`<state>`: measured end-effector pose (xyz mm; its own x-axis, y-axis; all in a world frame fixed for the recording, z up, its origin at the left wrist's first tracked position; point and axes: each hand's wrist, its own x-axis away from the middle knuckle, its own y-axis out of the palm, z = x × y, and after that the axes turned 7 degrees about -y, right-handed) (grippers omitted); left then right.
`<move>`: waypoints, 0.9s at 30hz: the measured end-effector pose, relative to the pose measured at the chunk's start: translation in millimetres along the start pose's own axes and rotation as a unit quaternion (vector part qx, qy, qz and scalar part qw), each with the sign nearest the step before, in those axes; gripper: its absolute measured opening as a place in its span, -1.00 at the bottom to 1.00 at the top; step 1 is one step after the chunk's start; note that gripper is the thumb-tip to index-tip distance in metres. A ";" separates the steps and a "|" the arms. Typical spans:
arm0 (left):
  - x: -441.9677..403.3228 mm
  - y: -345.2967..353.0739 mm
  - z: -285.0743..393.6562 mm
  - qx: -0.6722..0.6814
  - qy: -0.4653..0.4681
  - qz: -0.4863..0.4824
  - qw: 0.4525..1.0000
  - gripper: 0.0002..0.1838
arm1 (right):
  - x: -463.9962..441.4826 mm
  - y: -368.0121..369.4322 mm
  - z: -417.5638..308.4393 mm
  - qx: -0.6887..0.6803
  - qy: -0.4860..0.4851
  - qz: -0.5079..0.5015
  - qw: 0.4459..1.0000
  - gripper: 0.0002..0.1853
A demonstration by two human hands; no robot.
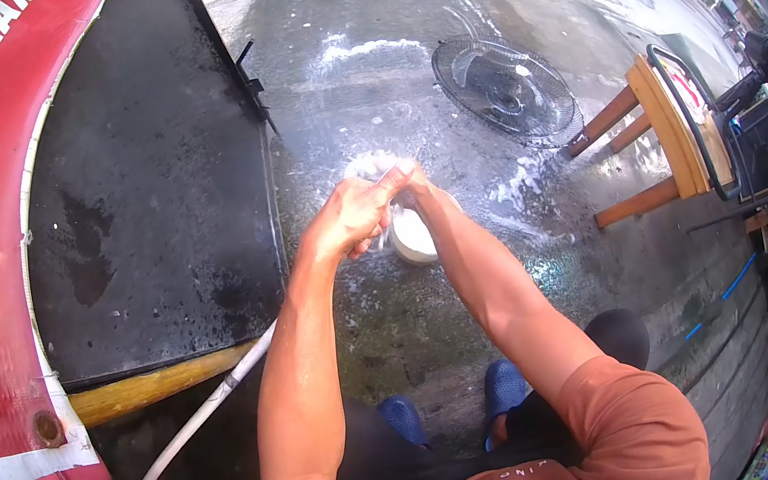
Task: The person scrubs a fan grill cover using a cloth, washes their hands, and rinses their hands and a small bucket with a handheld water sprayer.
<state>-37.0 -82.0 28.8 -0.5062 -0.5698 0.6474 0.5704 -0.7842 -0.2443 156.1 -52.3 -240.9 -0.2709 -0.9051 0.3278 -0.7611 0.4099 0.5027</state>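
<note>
Grey wet floor (389, 339), left hand (358, 212) touching right hand (408, 180), round container (414, 237) beneath

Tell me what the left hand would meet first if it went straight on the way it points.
The left hand would meet the right hand first; the two already look pressed together, though their overlap makes contact and depth hard to judge.
</note>
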 end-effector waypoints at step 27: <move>-20.2 3.0 -8.4 -0.026 -0.036 0.003 0.999 -0.17 | 181.6 -5.8 8.1 0.822 -0.222 0.030 0.524 -0.81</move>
<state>-30.5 -74.8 9.0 -0.4530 -0.5574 0.6958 0.5386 -0.7930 -0.2847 106.5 -219.9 -190.8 -0.1558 -0.9829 -0.0979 -0.1244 0.1179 -0.9852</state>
